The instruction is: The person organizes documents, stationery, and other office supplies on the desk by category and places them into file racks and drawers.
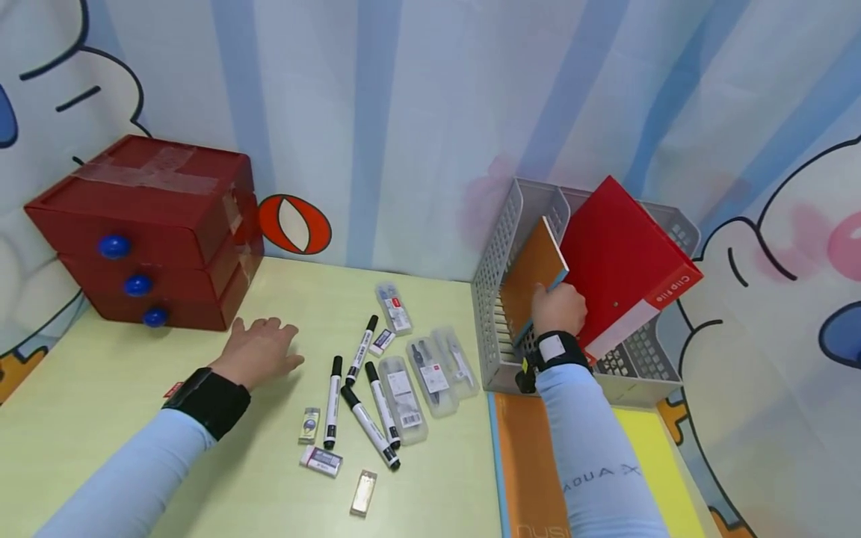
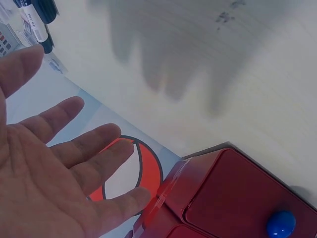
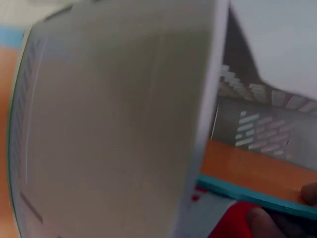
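My right hand [image 1: 560, 308] pinches the edge of an orange notebook [image 1: 534, 269] with a blue spine, standing tilted inside the grey file rack [image 1: 494, 299]. In the right wrist view, a thumb and a finger lie on either side of the notebook's blue edge [image 3: 247, 193]. Right beside that hand, a red clip file [image 1: 622, 261] leans in the neighbouring compartment. My left hand [image 1: 261, 350] hovers over the table with fingers spread, holding nothing. It is nearest the dark red drawer box [image 1: 148, 232], whose blue knob [image 2: 281, 224] shows in the left wrist view.
Mid-table lie several black-capped markers [image 1: 333, 403], small erasers [image 1: 321, 461] and clear plastic cases [image 1: 403, 400]. Before the rack lie another orange notebook [image 1: 531, 456] and a yellow flat item [image 1: 662, 471]. A patterned curtain [image 1: 417, 134] hangs behind the table.
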The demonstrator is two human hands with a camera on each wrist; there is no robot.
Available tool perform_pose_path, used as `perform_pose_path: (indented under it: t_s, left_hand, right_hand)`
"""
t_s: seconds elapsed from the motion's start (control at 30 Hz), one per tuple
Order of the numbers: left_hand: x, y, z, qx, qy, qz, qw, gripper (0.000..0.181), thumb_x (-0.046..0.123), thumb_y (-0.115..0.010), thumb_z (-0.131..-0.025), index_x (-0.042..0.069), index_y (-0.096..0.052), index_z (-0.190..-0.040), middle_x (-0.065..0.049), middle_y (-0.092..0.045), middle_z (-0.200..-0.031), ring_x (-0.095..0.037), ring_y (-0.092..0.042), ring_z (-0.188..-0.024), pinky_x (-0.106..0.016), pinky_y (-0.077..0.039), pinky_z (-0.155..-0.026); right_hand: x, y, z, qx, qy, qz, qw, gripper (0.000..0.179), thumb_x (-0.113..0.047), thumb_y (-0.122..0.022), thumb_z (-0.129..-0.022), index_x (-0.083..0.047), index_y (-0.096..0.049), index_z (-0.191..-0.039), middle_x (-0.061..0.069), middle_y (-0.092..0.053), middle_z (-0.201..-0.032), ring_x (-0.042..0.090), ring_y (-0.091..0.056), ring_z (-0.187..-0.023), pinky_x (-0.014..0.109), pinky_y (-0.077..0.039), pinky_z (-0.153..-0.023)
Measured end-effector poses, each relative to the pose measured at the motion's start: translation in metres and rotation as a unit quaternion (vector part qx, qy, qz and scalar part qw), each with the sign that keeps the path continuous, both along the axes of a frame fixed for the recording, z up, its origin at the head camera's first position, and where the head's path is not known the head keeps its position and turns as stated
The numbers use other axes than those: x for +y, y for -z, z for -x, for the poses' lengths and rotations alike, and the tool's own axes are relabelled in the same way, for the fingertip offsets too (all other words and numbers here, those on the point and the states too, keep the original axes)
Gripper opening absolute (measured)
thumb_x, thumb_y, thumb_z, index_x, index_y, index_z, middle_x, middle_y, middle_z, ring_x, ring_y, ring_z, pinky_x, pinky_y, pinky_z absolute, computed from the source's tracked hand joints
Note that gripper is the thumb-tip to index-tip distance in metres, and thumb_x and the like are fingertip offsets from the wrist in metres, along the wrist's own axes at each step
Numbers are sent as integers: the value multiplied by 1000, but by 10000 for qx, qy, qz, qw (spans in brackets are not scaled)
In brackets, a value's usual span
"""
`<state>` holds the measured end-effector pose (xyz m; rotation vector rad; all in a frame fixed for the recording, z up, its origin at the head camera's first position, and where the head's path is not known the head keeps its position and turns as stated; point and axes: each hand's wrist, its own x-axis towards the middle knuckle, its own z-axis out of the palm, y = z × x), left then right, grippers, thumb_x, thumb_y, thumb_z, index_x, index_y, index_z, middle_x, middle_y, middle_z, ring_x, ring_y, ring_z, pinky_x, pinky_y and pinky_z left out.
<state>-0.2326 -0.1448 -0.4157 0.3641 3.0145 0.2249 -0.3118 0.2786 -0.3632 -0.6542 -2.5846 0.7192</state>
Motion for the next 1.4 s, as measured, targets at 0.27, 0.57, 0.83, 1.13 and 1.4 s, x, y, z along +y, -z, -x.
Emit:
perform_pose_path:
  t_s: [0.27, 0.57, 0.83, 1.13, 1.4]
  left_hand:
    - [6, 2, 3, -134, 74, -30, 9999, 57, 33, -73, -90, -4, -58, -132, -31, -55, -127, -50, -48, -117, -75, -24, -102]
    - [7, -2, 2, -45, 102, -38, 9999, 57, 32, -74, -90, -4, -58, -131, -31, -56, -126, -50, -49, -116, -75, -24, -102]
    - [9, -2, 0, -62, 170, -64, 9998, 57, 32, -73, -90, -4, -58, -131, -31, -56, -125, -50, -50, -115, -76, -24, -102]
    - [7, -2, -1, -126, 205, -108, 9997, 58, 33, -73, -90, -4, -57, -132, -32, -55, -128, -51, -48, -116, -76, -23, -102]
    - [9, -1, -3, -22, 197, -72, 9998, 57, 33, -73, -90, -4, -58, -131, -31, -56, -127, -50, -49, -116, -75, -25, -102]
  right_hand:
    - [10, 4, -7, -290, -27, -291, 9992, 54, -42, -55, -99, 8, -66, -85, 28, -68, -93, 45, -64, -91, 54, -54, -80]
    - [7, 6, -19, -44, -320, -243, 9992, 49, -40, -57, -99, 1, -69, -76, 21, -68, -78, 42, -64, -84, 50, -52, -70]
    - [1, 0, -48, 294, -735, 2, 9969, 47, -39, -56, -100, 0, -76, -83, 12, -62, -61, 34, -59, -68, 35, -36, -55]
    - [0, -3, -80, 179, -1093, 43, 9938, 42, -38, -55, -100, -1, -75, -106, 15, -71, -80, 32, -61, -75, 36, -42, -58]
    - [7, 5, -106, 104, -1229, -431, 9914, 37, -30, -58, -97, 1, -73, -84, 11, -63, -64, 27, -53, -60, 31, -34, -47]
